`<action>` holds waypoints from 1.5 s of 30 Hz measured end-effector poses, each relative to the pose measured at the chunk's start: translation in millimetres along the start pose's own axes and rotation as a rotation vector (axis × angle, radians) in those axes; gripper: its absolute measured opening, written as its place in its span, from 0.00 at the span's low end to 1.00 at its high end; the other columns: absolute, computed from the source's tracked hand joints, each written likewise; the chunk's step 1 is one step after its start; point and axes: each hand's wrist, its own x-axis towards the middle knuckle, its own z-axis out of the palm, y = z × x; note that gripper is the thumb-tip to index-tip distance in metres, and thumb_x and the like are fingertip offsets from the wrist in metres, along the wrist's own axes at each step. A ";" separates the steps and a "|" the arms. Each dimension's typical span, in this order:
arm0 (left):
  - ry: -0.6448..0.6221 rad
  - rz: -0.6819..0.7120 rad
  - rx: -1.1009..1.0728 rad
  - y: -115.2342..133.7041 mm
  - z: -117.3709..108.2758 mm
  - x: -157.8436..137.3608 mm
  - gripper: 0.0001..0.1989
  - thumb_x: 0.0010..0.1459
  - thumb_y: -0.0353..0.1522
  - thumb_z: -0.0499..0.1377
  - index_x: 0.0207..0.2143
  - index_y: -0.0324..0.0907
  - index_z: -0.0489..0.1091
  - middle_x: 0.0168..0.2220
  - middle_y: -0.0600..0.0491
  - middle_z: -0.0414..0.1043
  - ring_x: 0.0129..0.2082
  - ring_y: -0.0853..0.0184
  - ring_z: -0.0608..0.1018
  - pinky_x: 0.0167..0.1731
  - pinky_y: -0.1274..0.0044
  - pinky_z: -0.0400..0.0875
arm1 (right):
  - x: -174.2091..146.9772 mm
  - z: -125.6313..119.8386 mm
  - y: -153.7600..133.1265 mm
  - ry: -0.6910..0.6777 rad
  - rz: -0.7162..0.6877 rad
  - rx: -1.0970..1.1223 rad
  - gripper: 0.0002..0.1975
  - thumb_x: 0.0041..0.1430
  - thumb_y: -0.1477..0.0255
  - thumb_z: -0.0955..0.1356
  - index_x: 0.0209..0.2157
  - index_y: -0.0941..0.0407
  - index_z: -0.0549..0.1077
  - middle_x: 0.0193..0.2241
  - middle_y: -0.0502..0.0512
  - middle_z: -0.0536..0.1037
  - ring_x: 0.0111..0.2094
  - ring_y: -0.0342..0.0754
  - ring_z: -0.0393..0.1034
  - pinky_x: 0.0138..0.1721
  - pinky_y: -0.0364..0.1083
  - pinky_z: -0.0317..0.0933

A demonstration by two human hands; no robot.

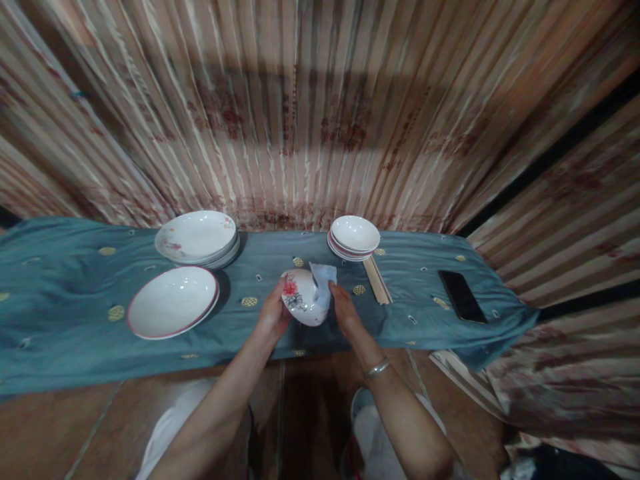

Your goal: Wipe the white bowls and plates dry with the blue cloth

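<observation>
Bowl (299, 303) tilted over tablecloth (260, 250), painted outside showing. Left hand (274, 312): fingers gripping bowl's 9 o'clock side. Right hand (344, 308): fingers holding cloth (325, 279) against 3 o'clock side. Beyond: bowl stack (355, 235) 1 o'clock, plates (197, 235) 10.

Some fingers of my left hand (273, 313) are hidden behind the bowl (302, 305), whose inside I can't see. I can't tell whether the chopsticks (377, 283) run under the stacked bowls (356, 233). The table (65, 320) is cut off at left.
</observation>
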 end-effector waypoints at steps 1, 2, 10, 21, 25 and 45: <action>0.004 -0.016 -0.010 1.8 0.3 -0.2 0.11 0.63 0.34 0.56 0.40 0.37 0.75 0.29 0.49 0.81 0.36 0.60 0.83 0.45 0.71 0.76 | -2.6 1.2 0.7 0.013 0.056 0.024 0.28 0.61 0.50 0.61 0.41 0.59 0.79 0.39 0.59 0.83 0.43 0.53 0.77 0.48 0.53 0.69; 0.006 -0.029 -0.020 3.5 0.4 -0.3 0.11 0.64 0.33 0.55 0.40 0.37 0.75 0.28 0.50 0.81 0.34 0.62 0.83 0.44 0.72 0.77 | -5.3 2.4 0.9 0.024 0.113 0.048 0.28 0.61 0.49 0.61 0.41 0.59 0.79 0.40 0.60 0.83 0.43 0.54 0.77 0.48 0.53 0.69; 0.020 -0.031 -0.116 9.0 -2.7 7.8 0.14 0.66 0.31 0.51 0.47 0.36 0.74 0.28 0.51 0.80 0.27 0.66 0.80 0.39 0.76 0.76 | -38.3 8.8 -3.6 -0.013 -0.010 -0.147 0.33 0.67 0.50 0.55 0.57 0.60 0.69 0.53 0.65 0.75 0.56 0.55 0.69 0.58 0.55 0.62; -0.085 -0.114 -0.066 6.0 -1.4 2.6 0.21 0.67 0.38 0.50 0.51 0.33 0.72 0.36 0.44 0.82 0.37 0.59 0.83 0.45 0.69 0.76 | -75.4 24.7 -15.6 -0.058 -0.269 -0.494 0.33 0.70 0.63 0.54 0.70 0.62 0.38 0.70 0.69 0.43 0.71 0.56 0.37 0.67 0.62 0.45; -0.066 -0.109 -0.088 4.9 -1.6 3.3 0.22 0.68 0.37 0.48 0.53 0.30 0.70 0.34 0.43 0.82 0.37 0.58 0.83 0.45 0.69 0.76 | -77.0 25.6 -16.4 -0.083 -0.410 -0.577 0.34 0.70 0.70 0.56 0.70 0.61 0.32 0.70 0.69 0.40 0.71 0.58 0.34 0.66 0.64 0.47; -0.004 -0.047 -0.144 -1.4 1.9 -9.3 0.17 0.67 0.36 0.50 0.33 0.38 0.75 0.26 0.50 0.79 0.24 0.71 0.80 0.30 0.83 0.76 | -67.1 27.6 -47.9 -0.200 -0.888 -0.904 0.25 0.64 0.81 0.59 0.63 0.62 0.62 0.63 0.62 0.64 0.69 0.57 0.43 0.65 0.60 0.53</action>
